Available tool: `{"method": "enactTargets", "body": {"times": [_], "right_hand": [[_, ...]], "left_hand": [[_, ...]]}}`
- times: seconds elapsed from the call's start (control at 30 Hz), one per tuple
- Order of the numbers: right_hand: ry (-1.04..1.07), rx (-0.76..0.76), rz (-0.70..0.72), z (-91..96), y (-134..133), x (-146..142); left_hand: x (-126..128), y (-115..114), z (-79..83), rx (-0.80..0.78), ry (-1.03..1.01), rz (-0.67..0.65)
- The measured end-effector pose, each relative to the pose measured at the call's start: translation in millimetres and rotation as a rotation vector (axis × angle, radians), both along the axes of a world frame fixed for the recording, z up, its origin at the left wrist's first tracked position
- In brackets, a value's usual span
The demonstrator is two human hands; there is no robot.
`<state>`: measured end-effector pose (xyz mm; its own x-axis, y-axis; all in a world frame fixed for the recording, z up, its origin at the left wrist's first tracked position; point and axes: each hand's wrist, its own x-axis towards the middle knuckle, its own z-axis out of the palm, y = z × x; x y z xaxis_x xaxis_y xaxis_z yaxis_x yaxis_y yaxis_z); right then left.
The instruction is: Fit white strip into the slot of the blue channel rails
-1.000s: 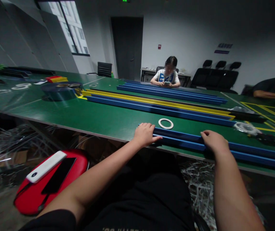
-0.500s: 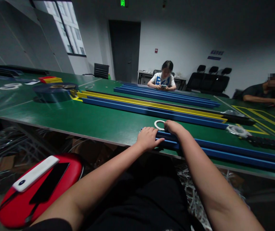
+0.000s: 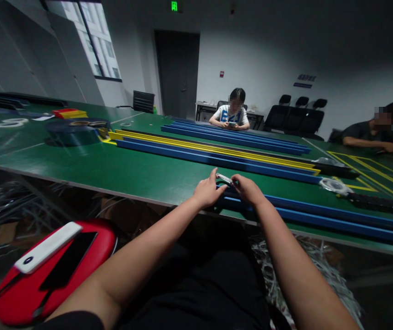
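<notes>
A white ring-shaped roll of tape [image 3: 224,178] is tipped nearly edge-on above the near blue strips. My right hand [image 3: 247,189] pinches its right side, the fingers curled and partly hidden. Beside the roll's left end is my left hand [image 3: 206,192], with index finger raised and thumb stretched apart from it; whether it touches the roll I cannot tell. Under both hands run long blue strips [image 3: 306,213] along the table's front edge, their left ends partly covered by my hands.
Yellow and blue strips [image 3: 213,158] lie across the green table [image 3: 148,172], with more blue strips behind. A large dark roll [image 3: 75,133] stands left. Clear-wrapped rolls [image 3: 335,185] lie right. Two people sit beyond. A red stool [image 3: 96,263] holds a white device and a phone.
The tape roll has turned from lying nearly flat to edge-on, in my right hand. My left hand has lifted its fingers from the strip ends and spread index and thumb.
</notes>
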<state>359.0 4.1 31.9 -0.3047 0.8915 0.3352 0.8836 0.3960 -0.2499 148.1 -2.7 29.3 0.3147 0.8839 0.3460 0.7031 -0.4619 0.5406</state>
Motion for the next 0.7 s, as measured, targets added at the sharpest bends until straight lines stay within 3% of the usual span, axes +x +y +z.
{"method": "enactTargets", "body": {"times": [0.3, 0.47, 0.7], "right_hand": [[-0.076, 0.18, 0.076, 8.6, -13.5, -3.4], [-0.075, 0.23, 0.144, 15.4, -20.1, -5.8], [0.087, 0.206, 0.172, 22.7, -28.6, -8.3]], "left_hand": [[-4.9, 8.5, -2.4, -0.067, -0.193, 0.019], [-4.8, 9.6, -3.7, -0.014, -0.35, 0.042], [-13.5, 8.0, 7.0, 0.097, -0.341, 0.031]]}}
